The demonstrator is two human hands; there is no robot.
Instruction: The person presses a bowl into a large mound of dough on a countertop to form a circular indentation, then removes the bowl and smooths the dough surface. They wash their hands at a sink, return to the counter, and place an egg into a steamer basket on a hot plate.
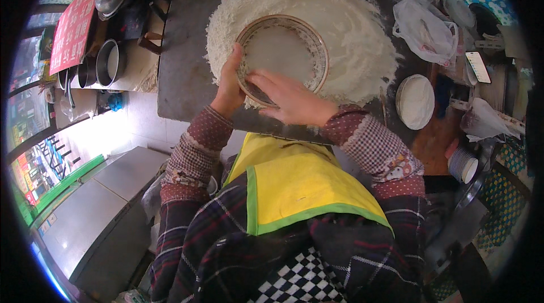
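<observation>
A round sieve (pixel 283 48) with a brown rim is over a wide heap of white flour (pixel 357 36). Some flour clings along the inside of its wall. At the near left side, my left hand (pixel 228 83) grips the rim, thumb up along the outside. My right hand (pixel 294 99) lies across the near edge, fingers stretched out over the inside of the sieve and thumb apart from them. Whether its fingertips touch the mesh cannot be made out. Both forearms wear checked sleeve covers.
The flour lies on a dark worktop (pixel 184 70). To the right are a round container of white powder (pixel 415 102), plastic bags (pixel 425 28), a phone (pixel 478 67) and stacked bowls (pixel 463 166). Metal pots (pixel 109 62) stand at the left, beyond a wooden handle (pixel 149 43).
</observation>
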